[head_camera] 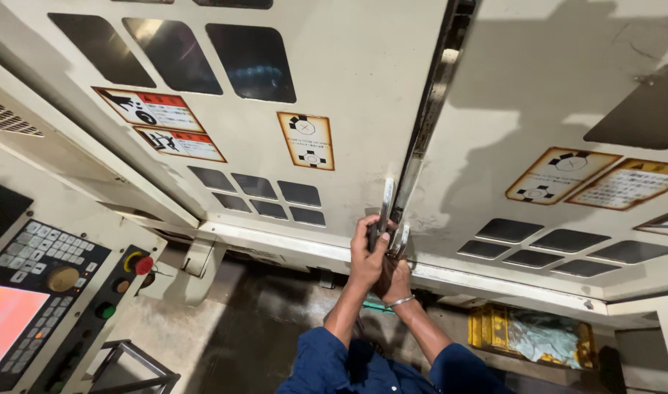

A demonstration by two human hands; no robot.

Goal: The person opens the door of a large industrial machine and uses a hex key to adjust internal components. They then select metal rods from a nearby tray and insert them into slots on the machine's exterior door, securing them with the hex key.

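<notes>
The two sliding machine doors [363, 80] are a scuffed cream, set with dark, near-black window panes [254, 62] at twelve o'clock and rows of small grey-black panels [257, 193], and they carry orange-bordered warning labels [159, 109] in red, white and black at ten o'clock plus cream-and-black diagram stickers [306, 140]. Dead centre, the door handles [386, 208] are pale bare-metal silver, the right hand [396, 281] wears a thin silver bangle [399, 300], and both sleeves [327, 361] at six o'clock are deep blue. At eight o'clock the control panel [46, 292] is black with pale grey keys, a glowing orange-pink screen [4, 321], a red button on a yellow ring [143, 264] and a green button [105, 311], while a yellow crate [487, 328] sits at five o'clock.
</notes>
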